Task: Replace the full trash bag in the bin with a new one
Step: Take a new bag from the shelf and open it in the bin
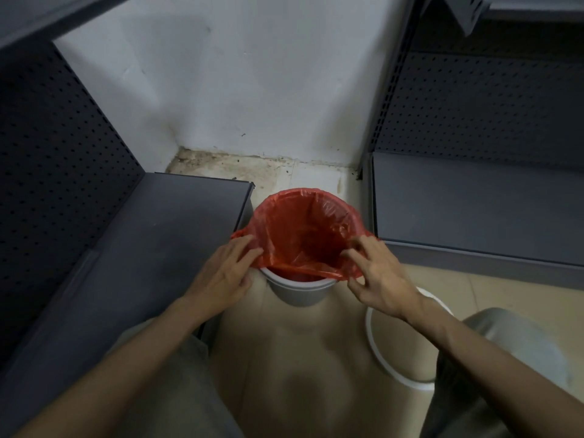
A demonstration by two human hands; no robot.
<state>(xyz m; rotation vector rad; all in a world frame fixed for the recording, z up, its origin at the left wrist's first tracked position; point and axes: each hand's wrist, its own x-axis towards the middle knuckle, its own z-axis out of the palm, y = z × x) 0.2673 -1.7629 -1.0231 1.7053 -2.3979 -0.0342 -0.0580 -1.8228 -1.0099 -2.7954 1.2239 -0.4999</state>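
A small grey bin (298,292) stands on the tiled floor between two shelf units. A red plastic bag (303,230) lines it, its mouth spread wide and folded over the far rim, while the near edge hangs loose across the opening. My left hand (226,273) holds the bag's left edge at the rim, fingers curled on the plastic. My right hand (379,273) pinches the bag's right edge at the rim. The inside of the bag looks empty.
A white ring (377,352), likely the bin's rim clamp, lies on the floor to the right by my knee. Dark grey shelf units (158,235) (474,210) flank the bin. A white wall (268,90) stands behind.
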